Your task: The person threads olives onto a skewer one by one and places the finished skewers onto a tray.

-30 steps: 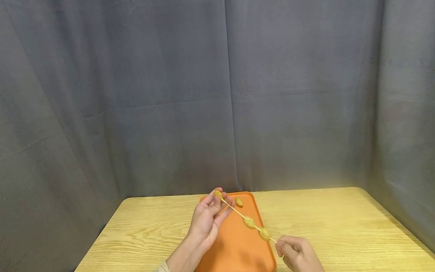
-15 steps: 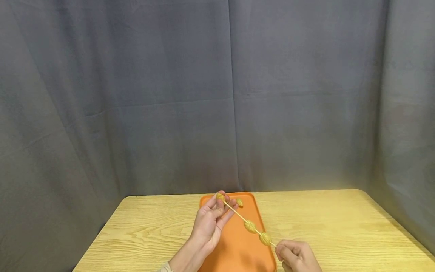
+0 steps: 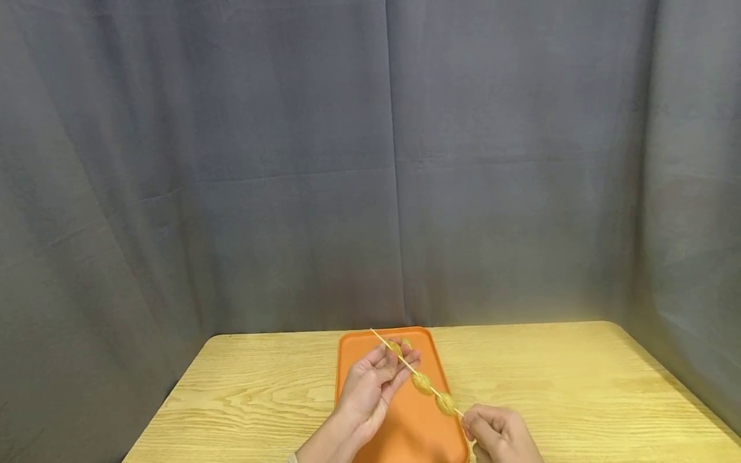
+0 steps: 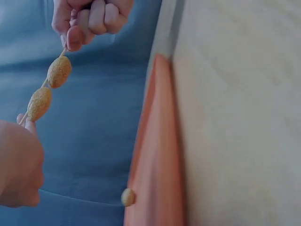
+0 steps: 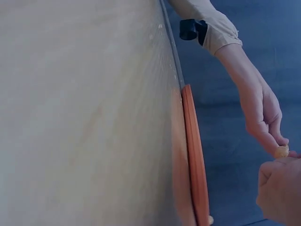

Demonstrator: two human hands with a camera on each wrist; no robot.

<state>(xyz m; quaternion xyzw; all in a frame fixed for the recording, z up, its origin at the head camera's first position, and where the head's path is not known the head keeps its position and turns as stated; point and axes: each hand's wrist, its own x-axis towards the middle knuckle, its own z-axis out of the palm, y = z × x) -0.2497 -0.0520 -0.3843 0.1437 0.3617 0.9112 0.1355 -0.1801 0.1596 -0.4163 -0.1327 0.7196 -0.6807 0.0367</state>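
Note:
My right hand (image 3: 500, 434) pinches the lower end of a thin wooden skewer (image 3: 408, 367). Threaded on the skewer are two tan, wrinkled oval food pieces, one nearer my right hand (image 3: 445, 404) and one further up (image 3: 422, 384). A third oval piece (image 3: 395, 349) is pinched by my left hand (image 3: 365, 389), and the skewer's bare tip sticks out past it. Both hands are above an orange tray (image 3: 345, 360). In the left wrist view two pieces hang between the right hand (image 4: 91, 21) and the left hand (image 4: 21, 165).
One loose oval piece (image 4: 128, 197) lies at the tray's far end, partly hidden by the left fingers in the head view. The tray is on a wooden table (image 3: 249, 392). Grey curtains (image 3: 289, 161) surround the table. A dark device (image 5: 190, 29) sits at the left sleeve.
The third piece in my left hand has slid down the skewer towards the other two. The skewer's tip now projects beyond it. My left hand has come nearer my right.

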